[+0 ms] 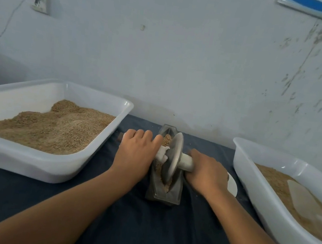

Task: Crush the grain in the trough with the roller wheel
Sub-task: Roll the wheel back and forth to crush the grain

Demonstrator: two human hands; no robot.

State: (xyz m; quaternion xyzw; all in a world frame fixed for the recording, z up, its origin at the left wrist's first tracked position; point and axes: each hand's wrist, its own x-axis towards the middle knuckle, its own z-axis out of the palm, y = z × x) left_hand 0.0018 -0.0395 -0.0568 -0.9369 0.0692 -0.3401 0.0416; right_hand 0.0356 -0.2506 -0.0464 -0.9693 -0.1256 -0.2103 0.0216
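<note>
Centre of the frame: my left hand (134,152) and right hand (207,174) both curl tight round the axle ends of the wheel (172,159), which stands upright in the trough (164,192), grain (167,140) heaped at its far end.

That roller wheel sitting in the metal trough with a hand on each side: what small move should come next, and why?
Probably roll the roller wheel forward, away from the person. Both the left hand and the right hand grip its axle handles, the disc stands about mid-trough, and whole-looking grain is piled at the far end, just ahead of the wheel.
</note>
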